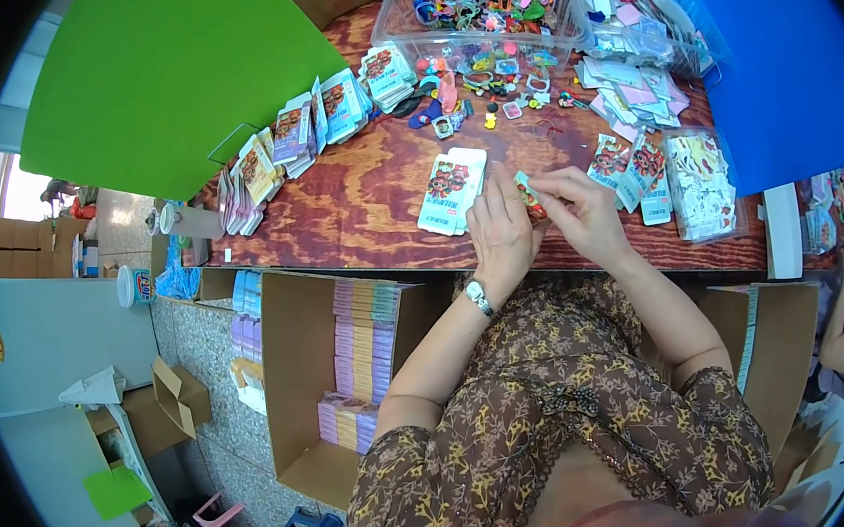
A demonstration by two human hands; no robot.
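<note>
A small printed card or packet (524, 190), mostly covered by fingers, is between my two hands at the table's near edge. My left hand (499, 229), a watch on its wrist, has its fingers straight and together along the card's left side; its thumb is hidden. From the right, my right hand (587, 217) pinches at the card with thumb and fingertips. Just left of my left hand lies a pile of white printed cards (454, 190) with red cartoon figures. More such cards (643, 170) lie fanned to the right of my right hand.
Card stacks (292, 134) line the table's left side. At the back, a clear bin (483, 45) holds colourful trinkets, with loose ones before it. Right are a pile of packets (633, 94) and a clear box (701, 184). Green (175, 74) and blue (785, 51) panels flank the table.
</note>
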